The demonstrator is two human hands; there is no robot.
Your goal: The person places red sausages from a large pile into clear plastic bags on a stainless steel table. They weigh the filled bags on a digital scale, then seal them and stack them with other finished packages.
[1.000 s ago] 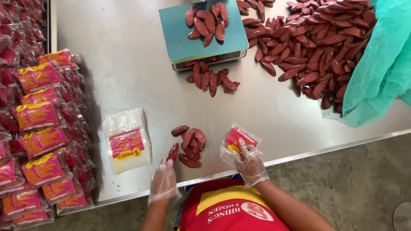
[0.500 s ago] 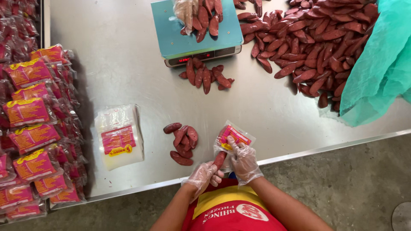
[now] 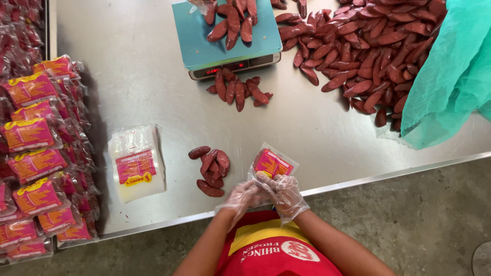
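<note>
**A:** Nearest first: left hand (image 3: 240, 197) and right hand (image 3: 286, 194), both gloved, pinched together on the near edge of a clear pouch (image 3: 273, 162) with a pink label, well this side of the scale (image 3: 204, 46), almost at the table (image 3: 332, 133) edge.

**B:** Anything inside it?

**A:** Hard to tell. Looks like working the mouth open, so the bagging step, barely begun.

**B:** And beside that?

**A:** Small pile of red sausages (image 3: 210, 171) just left of the pouch, directly below the scale. Stack of empty pouches (image 3: 137, 163) further left.

**B:** Calling for what next?

**A:** Probably one hand freed for that pile, the other keeping the mouth wide.

**B:** Further out?

**A:** Loose sausages (image 3: 238, 89) right against the scale's front, big heap (image 3: 368, 46) to its right.
</note>
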